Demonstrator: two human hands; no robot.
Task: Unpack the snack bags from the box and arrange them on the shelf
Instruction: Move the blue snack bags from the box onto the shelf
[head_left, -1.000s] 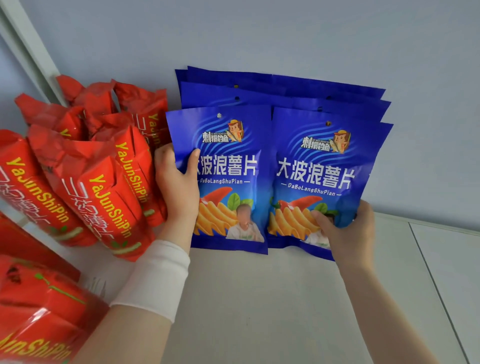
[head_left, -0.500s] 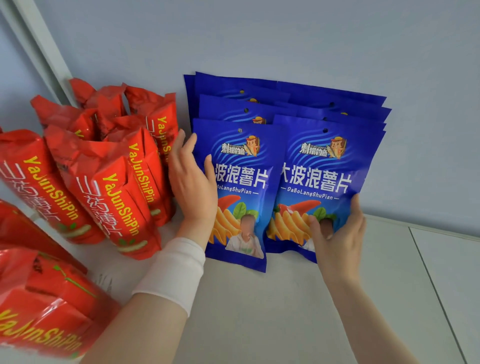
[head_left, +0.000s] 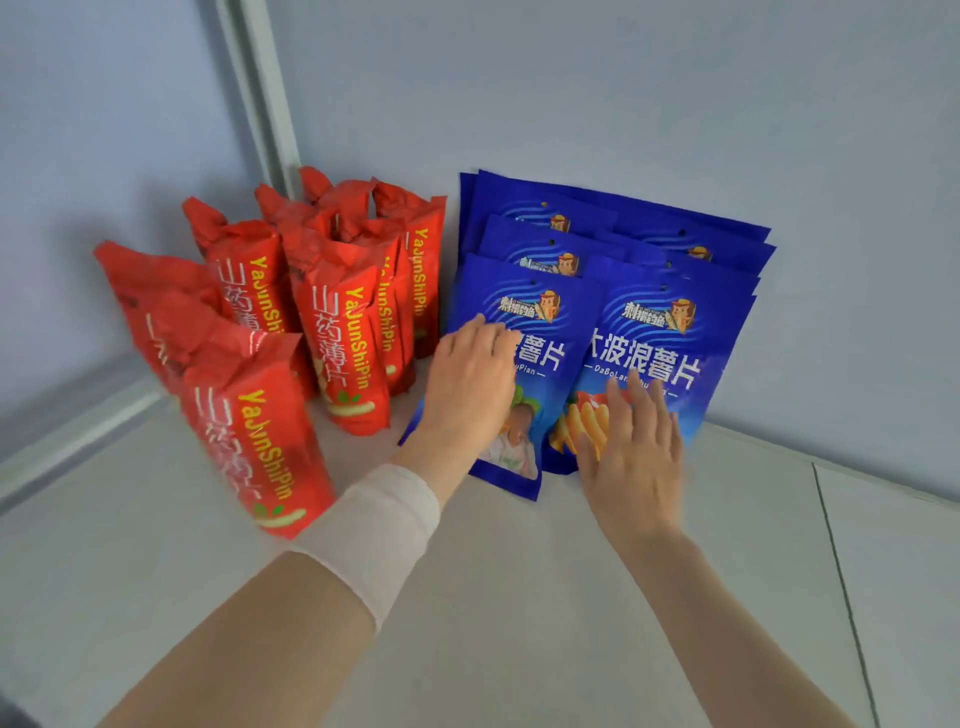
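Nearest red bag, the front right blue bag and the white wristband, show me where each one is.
nearest red bag (head_left: 260, 447), head view, middle of its printed front.
front right blue bag (head_left: 665, 358), head view, on the large white lettering.
white wristband (head_left: 371, 535), head view, middle of the band.

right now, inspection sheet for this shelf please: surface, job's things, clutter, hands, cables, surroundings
surface: white shelf, one seam at the right
job's things: blue bags overlapped in two columns, leaning on the wall; red bags upright in the left corner; box not in view
clutter: nothing seen
hands: left hand rests flat on the front left blue bag, white wristband on that arm; right hand has its fingers straight on the front right blue bag; neither grips
cables: nothing seen
surroundings: pale wall behind, white post in the corner
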